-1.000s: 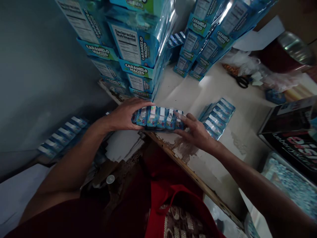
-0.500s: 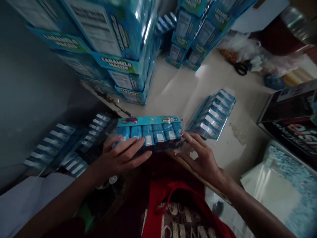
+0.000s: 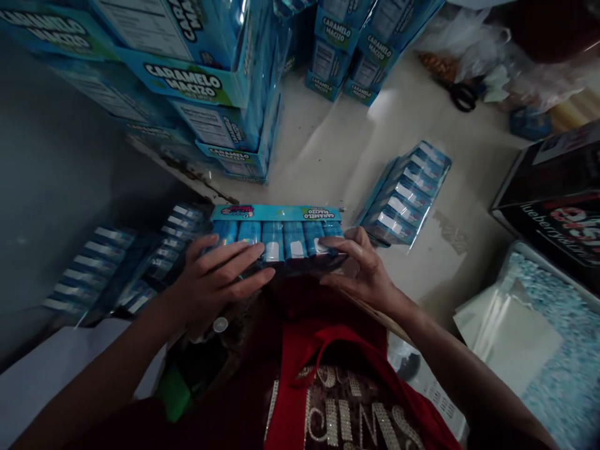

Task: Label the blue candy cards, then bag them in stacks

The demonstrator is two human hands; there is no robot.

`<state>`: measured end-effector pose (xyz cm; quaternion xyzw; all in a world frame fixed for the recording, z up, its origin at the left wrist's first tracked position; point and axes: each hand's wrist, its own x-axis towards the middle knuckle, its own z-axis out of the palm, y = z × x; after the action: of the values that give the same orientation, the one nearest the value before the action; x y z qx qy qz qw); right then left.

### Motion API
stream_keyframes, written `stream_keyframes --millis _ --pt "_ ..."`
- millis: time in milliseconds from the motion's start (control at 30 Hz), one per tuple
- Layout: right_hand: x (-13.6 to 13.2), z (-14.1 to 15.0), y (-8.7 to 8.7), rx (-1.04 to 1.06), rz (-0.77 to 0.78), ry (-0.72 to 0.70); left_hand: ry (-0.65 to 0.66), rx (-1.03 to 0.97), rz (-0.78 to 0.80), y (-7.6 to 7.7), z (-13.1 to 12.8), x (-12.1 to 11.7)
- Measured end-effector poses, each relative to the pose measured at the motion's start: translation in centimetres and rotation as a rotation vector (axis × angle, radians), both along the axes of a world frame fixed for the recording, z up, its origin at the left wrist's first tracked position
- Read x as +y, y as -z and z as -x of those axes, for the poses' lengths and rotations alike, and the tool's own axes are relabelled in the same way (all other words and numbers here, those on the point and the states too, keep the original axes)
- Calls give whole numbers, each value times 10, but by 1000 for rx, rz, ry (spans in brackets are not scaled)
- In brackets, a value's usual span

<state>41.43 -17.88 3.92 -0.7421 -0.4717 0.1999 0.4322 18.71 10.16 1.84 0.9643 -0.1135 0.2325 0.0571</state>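
Observation:
A blue display pack of candy [image 3: 279, 231] marked "Caramelo Macizo" lies at the table's near edge, its row of small packets facing me. Clear plastic seems to cover it. My left hand [image 3: 225, 269] grips its left end, fingers laid across the packets. At the right end, my right hand [image 3: 363, 265] holds the pack with fingertips on the front and thumb below. Just beyond that hand rests a second wrapped pack [image 3: 405, 194] on the table.
Tall stacks of the same packs [image 3: 225, 119] stand at the back left, with more columns [image 3: 328, 69] behind. Scissors [image 3: 462, 97] lie near plastic bags at back right. At right are a black box [image 3: 557, 212] and a bin of blue-wrapped pieces [image 3: 557, 300]. More packs [image 3: 91, 269] sit low left.
My right hand's fingers have moved in from the pack's right edge onto its front. The left hand keeps its grip. The view has shifted slightly, and the pack sits a little higher in it.

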Motion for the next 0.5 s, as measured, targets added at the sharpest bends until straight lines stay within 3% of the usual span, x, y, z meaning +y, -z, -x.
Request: stream_keyframes --millis 267,500 --pt "11 -10 13 150 -107 16 66 52 66 -10 -29 29" --pt "18 -16 9 -96 -108 -49 103 17 63 -5 -36 36"
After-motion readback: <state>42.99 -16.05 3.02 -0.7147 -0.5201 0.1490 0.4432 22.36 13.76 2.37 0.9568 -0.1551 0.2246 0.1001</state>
